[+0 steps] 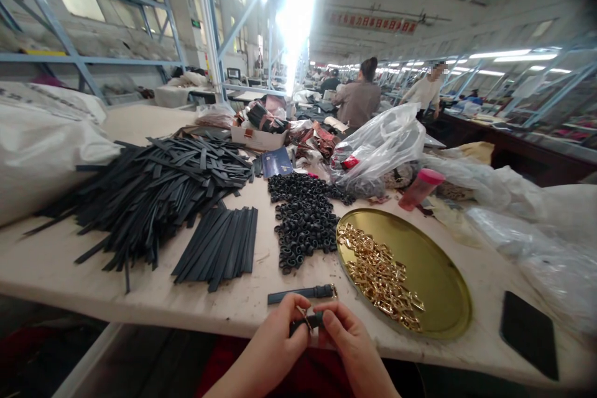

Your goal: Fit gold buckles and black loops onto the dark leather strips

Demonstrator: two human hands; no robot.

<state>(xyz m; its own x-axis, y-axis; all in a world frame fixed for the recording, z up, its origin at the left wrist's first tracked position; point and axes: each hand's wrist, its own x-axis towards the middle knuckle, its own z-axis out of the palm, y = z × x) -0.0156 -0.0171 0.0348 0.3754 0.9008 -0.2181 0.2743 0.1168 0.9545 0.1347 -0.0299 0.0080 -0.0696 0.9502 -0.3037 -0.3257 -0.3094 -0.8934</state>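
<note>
My left hand [275, 339] and my right hand [347, 339] meet at the table's near edge, both pinching a short dark strap [308, 322] with a small gold buckle on it. Just beyond them lies a finished dark strap with a gold buckle [302, 292] flat on the table. A round gold tray [433, 261] to the right holds several loose gold buckles [377, 273]. A heap of small black loops [303, 217] sits behind the finished strap. A neat stack of dark straps [219, 245] and a big loose pile of straps [153, 186] lie to the left.
A black phone [529, 333] lies at the right near edge. Clear plastic bags [382, 143] and a pink-capped bottle [420, 189] stand behind the tray. A large white sack [41, 143] fills the left. Other people work at tables farther back.
</note>
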